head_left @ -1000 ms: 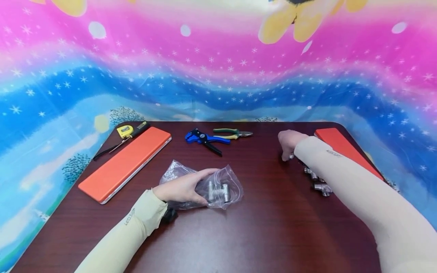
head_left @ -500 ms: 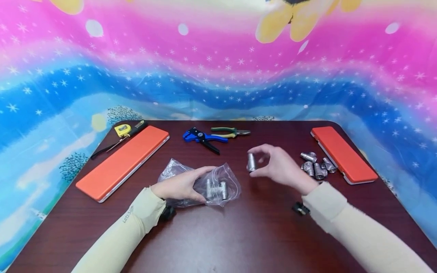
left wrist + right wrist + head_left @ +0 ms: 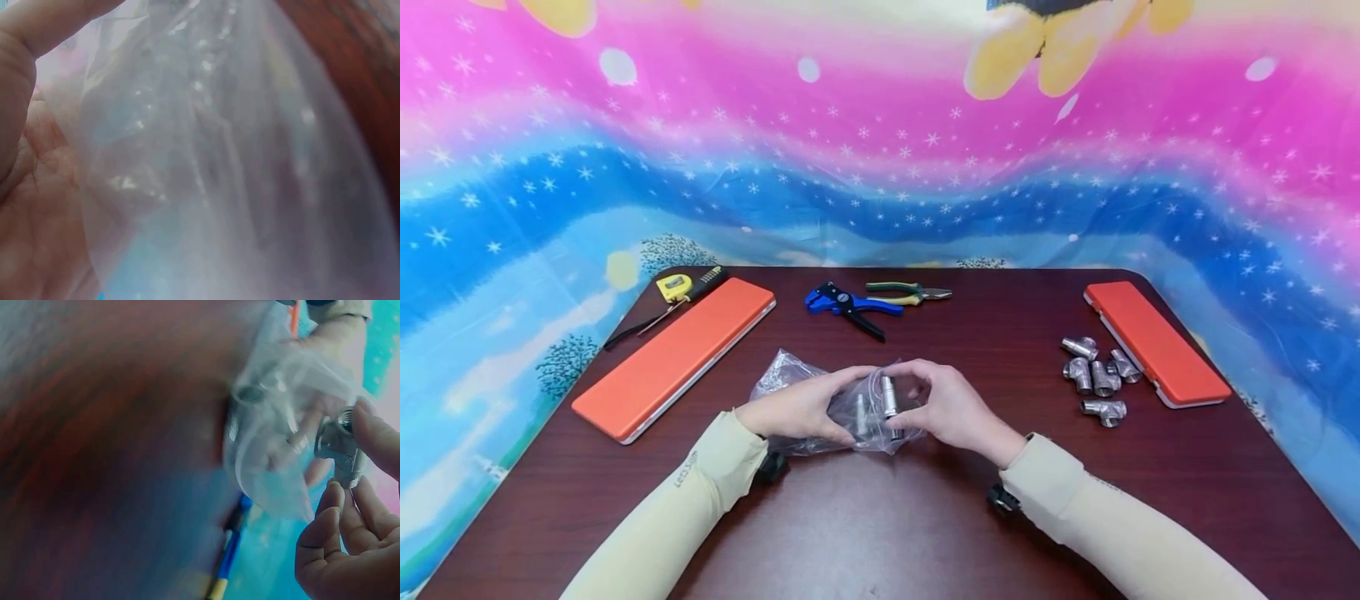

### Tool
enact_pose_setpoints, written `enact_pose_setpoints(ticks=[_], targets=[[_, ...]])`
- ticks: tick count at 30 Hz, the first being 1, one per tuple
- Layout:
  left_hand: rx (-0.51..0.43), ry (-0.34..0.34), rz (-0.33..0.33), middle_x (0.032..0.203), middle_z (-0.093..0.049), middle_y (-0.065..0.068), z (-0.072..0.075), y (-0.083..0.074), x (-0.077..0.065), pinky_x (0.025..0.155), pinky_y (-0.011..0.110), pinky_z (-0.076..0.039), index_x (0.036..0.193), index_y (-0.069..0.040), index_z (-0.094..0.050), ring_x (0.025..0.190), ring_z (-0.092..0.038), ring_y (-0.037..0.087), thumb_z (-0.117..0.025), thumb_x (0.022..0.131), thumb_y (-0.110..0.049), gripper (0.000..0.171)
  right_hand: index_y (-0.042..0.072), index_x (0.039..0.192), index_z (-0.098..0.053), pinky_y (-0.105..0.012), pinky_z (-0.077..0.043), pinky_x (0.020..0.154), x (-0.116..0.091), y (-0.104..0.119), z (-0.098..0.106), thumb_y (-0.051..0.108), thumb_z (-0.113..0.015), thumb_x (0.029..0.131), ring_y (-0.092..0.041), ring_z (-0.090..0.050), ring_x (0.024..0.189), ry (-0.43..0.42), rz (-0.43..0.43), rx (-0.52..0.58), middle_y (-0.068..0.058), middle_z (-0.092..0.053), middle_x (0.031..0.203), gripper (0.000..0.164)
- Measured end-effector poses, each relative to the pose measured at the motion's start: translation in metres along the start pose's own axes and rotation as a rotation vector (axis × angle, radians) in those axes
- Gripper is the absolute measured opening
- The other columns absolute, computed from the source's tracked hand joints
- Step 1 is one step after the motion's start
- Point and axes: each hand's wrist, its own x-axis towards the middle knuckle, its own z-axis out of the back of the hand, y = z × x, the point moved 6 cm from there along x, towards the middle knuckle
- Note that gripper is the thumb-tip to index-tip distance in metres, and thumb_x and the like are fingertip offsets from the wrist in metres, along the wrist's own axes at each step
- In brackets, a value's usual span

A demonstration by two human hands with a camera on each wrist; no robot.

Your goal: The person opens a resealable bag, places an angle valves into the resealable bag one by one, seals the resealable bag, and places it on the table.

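Observation:
My left hand [image 3: 801,408] grips a clear plastic zip bag [image 3: 778,379] near the table's middle, fingers and thumb spread around its mouth. In the left wrist view the wrinkled bag [image 3: 250,156] fills most of the picture. Inside the bag lies a shiny metal tee fitting [image 3: 862,410], seen through the plastic. My right hand [image 3: 958,408] pinches another metal tee fitting [image 3: 889,396] between thumb and fingers, right at the bag's mouth. A threaded opening shows on this tee fitting [image 3: 340,447] in the right wrist view.
Several tee fittings [image 3: 1103,379] lie at the right beside an orange case [image 3: 1157,342]. A longer orange case [image 3: 677,358] lies at the left, near a yellow tape measure [image 3: 675,287] and a screwdriver [image 3: 662,317]. Blue wire strippers [image 3: 850,304] and pliers [image 3: 913,293] lie at the back.
My right hand has come left from the pile of fittings, carrying one tee fitting to the bag's mouth. My left hand has stayed on the bag.

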Motion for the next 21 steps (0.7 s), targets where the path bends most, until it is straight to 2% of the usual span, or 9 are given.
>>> enact_pose_setpoints(ticks=[4, 7, 12, 16, 21], targets=[[-0.011, 0.012, -0.007, 0.151, -0.041, 0.000, -0.001, -0.001, 0.001, 0.102, 0.039, -0.042, 0.156, -0.019, -0.028, 0.130, -0.045, 0.014, -0.087, 0.078, -0.018, 0.097, 0.016, 0.128, -0.066, -0.032, -0.053, 0.081, 0.000, 0.003, -0.006, 0.027, -0.090, 0.073, -0.015, -0.058, 0.100, -0.001, 0.051, -0.124, 0.004, -0.064, 0.118, 0.061], [-0.017, 0.022, -0.008, 0.152, -0.040, 0.000, -0.001, -0.001, 0.002, 0.104, 0.040, -0.041, 0.156, -0.020, -0.027, 0.132, -0.044, 0.015, -0.086, 0.078, -0.019, 0.097, 0.017, 0.125, -0.068, -0.035, -0.051, 0.087, -0.001, 0.004, -0.002, 0.030, -0.090, 0.072, -0.015, -0.056, 0.107, -0.021, 0.077, -0.207, 0.005, -0.064, 0.117, 0.059], [-0.003, 0.023, -0.023, 0.154, -0.038, -0.001, -0.001, -0.002, 0.003, 0.107, 0.041, -0.038, 0.156, -0.021, -0.028, 0.136, -0.040, 0.016, -0.087, 0.077, -0.021, 0.098, 0.016, 0.119, -0.072, -0.038, -0.050, 0.085, -0.005, 0.000, 0.010, 0.028, -0.089, 0.074, -0.016, -0.057, 0.099, -0.023, 0.114, -0.254, 0.003, -0.065, 0.106, 0.049], [0.011, 0.018, -0.038, 0.152, -0.039, -0.002, 0.000, -0.003, 0.002, 0.107, 0.041, -0.038, 0.155, -0.021, -0.029, 0.135, -0.041, 0.015, -0.088, 0.076, -0.021, 0.099, 0.013, 0.115, -0.074, -0.039, -0.050, 0.084, -0.009, -0.006, 0.034, 0.021, -0.087, 0.078, -0.020, -0.060, 0.096, -0.062, 0.133, -0.258, 0.001, -0.068, 0.105, 0.040], [0.021, 0.014, -0.032, 0.152, -0.039, -0.004, 0.000, -0.002, 0.000, 0.107, 0.039, -0.038, 0.155, -0.022, -0.029, 0.135, -0.040, 0.013, -0.088, 0.076, -0.021, 0.099, 0.009, 0.113, -0.074, -0.042, -0.050, 0.083, -0.017, -0.032, 0.087, 0.015, -0.082, 0.083, -0.024, -0.063, 0.094, -0.117, 0.089, -0.358, -0.004, -0.070, 0.106, 0.032]])
